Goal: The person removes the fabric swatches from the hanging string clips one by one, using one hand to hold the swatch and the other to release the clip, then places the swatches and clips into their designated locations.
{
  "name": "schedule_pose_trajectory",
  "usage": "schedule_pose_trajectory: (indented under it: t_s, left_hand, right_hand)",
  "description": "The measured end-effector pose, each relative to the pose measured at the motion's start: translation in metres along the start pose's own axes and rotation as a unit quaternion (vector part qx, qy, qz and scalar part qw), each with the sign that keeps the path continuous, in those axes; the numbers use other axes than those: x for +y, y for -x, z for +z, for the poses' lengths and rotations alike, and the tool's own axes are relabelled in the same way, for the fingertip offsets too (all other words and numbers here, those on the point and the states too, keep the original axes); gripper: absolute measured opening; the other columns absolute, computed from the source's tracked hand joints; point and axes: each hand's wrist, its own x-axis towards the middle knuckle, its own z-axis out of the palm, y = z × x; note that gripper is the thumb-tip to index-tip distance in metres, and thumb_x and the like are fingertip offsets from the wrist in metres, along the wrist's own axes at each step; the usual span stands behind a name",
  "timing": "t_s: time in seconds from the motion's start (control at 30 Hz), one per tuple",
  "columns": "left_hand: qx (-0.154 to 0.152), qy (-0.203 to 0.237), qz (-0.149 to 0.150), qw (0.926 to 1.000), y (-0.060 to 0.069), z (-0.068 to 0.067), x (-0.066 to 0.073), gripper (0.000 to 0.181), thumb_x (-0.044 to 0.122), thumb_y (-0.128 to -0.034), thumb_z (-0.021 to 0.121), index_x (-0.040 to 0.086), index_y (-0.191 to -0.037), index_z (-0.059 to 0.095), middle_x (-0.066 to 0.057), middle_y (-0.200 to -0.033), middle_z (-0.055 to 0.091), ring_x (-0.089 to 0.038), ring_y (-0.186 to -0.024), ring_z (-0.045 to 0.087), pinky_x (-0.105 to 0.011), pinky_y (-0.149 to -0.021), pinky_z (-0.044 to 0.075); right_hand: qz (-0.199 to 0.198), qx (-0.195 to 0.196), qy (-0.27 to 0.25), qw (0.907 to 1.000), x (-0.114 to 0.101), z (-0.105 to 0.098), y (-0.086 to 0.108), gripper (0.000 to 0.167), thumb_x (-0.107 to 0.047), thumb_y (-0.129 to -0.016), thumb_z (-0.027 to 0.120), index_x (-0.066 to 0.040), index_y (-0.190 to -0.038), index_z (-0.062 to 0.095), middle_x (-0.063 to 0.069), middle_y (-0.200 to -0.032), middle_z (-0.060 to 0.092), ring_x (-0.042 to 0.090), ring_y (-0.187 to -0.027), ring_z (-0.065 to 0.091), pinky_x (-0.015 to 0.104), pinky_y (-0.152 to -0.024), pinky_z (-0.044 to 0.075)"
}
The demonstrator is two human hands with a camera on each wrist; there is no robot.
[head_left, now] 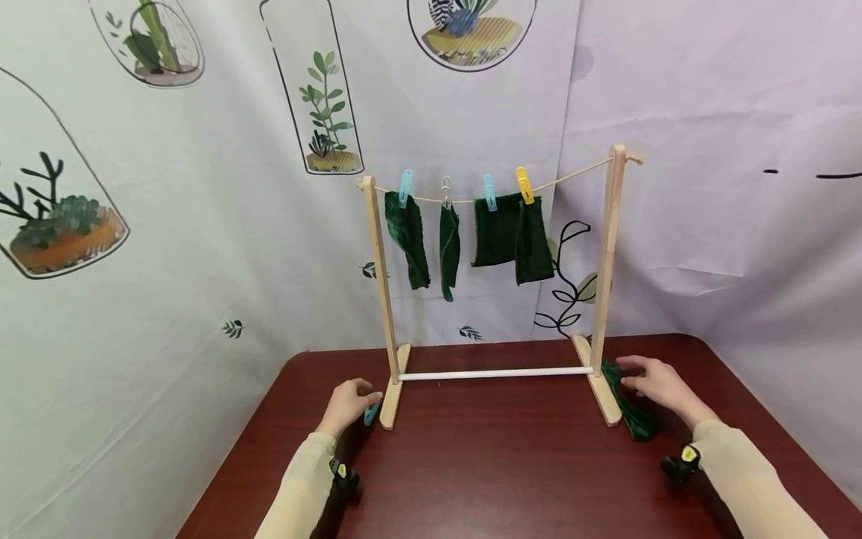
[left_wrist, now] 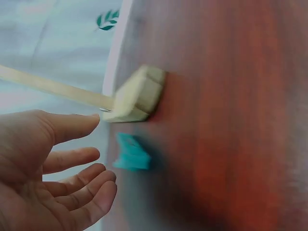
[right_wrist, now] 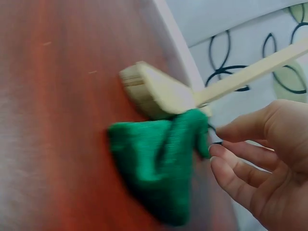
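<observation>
On the brown table stands a wooden rack, its two posts joined low down by a white rod and near their tops by a sagging line. Just outside the rack's left foot lies a loose clip, blue, and the left hand is right beside it; the left wrist view shows the thumb well apart from the fingers, which are loosely bent with nothing between them. Just outside the right foot a loose cloth, green and crumpled, lies on the table, with the right hand at its outer edge. That hand's thumb and fingertips are bent towards each other but apart, not clamped on the cloth; whether a fingertip brushes it, I cannot tell. More green fabric hangs from the line: a twisted strip under a blue clip, a narrow strip under a white clip, then a wide piece under a second blue clip and an end piece under a yellow clip; these last two touch, and I cannot tell whether they are joined. Behind hangs a pale sheet printed with plants
</observation>
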Motion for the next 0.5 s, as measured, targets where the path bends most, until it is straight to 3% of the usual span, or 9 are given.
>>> schedule_pose_trajectory:
  t_s: [0.23,0.5]
  left_hand:
    - [0.013,0.007,0.005,0.9999,-0.010,-0.018,0.018,0.039,0.022,-0.0942,0.072,-0.007,-0.119,0.067,-0.021,-0.112,0.069,-0.036,-0.101,0.066,-0.053,-0.086,0.053]
    - [0.034,0.014,0.043,0.9984,-0.024,-0.049,0.052,0.042,0.027,-0.0968,0.070,-0.003,-0.125,0.066,-0.021,-0.118,0.068,-0.036,-0.105,0.065,-0.052,-0.085,0.054]
  right_hand:
    - [-0.026,0.033,0.010,0.9991,-0.019,-0.025,-0.004,0.043,-0.009,-0.098,0.065,0.012,-0.134,0.056,0.032,-0.123,0.063,0.028,-0.081,0.070,0.032,-0.064,0.056]
    - [-0.042,0.054,0.050,0.9964,-0.043,-0.060,-0.003,0.046,-0.021,-0.102,0.062,0.007,-0.138,0.055,0.027,-0.120,0.067,0.035,-0.094,0.069,0.032,-0.066,0.054]
